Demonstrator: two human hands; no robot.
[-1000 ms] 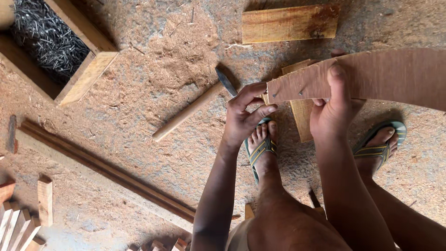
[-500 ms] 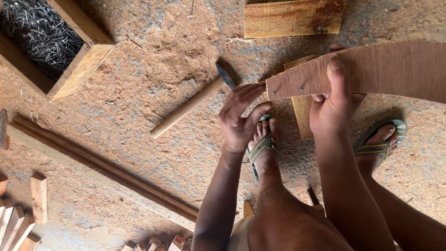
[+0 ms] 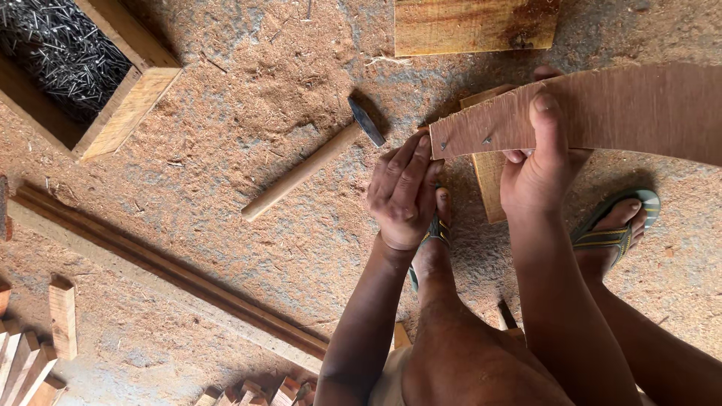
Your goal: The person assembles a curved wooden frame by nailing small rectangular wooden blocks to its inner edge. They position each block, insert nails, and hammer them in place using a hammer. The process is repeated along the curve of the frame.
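Landmark = thin plywood strip, reddish-brown, slightly bowed, running out past the right frame edge.

L hand sits at the strip's near-left corner, fingers bunched together and pinching right at the edge where a small nail shows; can't tell if the fingers actually hold that nail. R hand is clamped on the strip's lower edge, thumb flat on top face, other fingers tucked under.

Change vs 1 s ago: L hand has shifted a bit, from curled over the corner w/ fingers splayed to fingers drawn tight against the strip end. R hand's hold hasn't moved. Hammer lies left of the strip on the sawdust floor, same spot, untouched. My read: corner positioning is underway, striking not begun.

Under the strip: a wood block, partly hidden. Beyond the strip, a wider plank. Far left of the strip, a wooden box of nails. Feet in flip-flops below the strip.
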